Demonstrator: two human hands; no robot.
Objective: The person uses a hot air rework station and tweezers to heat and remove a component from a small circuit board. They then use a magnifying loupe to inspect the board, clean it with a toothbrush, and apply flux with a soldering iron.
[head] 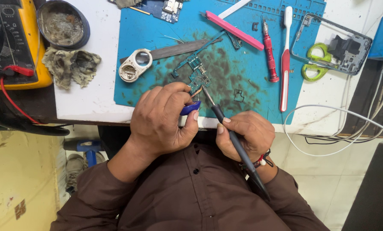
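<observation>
My left hand [163, 117] grips a blue-handled tool [190, 108], probably tweezers, its tip at a small green circuit board [195, 72] lying on the blue work mat [148, 34]. In my right hand [247, 134] is a dark soldering iron [230, 132], held like a pen, with its metal tip touching the board's near edge beside the left thumb. Both hands hover over the table's front edge.
On the mat lie a white magnifier loupe [134, 65], a metal file [178, 49], a pink pry stick [234, 30], a red screwdriver [269, 51] and a toothbrush [285, 55]. A phone frame [335, 42], green scissors [313, 62], a yellow multimeter [11, 42], solder tin [63, 23], rag [71, 64] and white cables [350, 115] surround it.
</observation>
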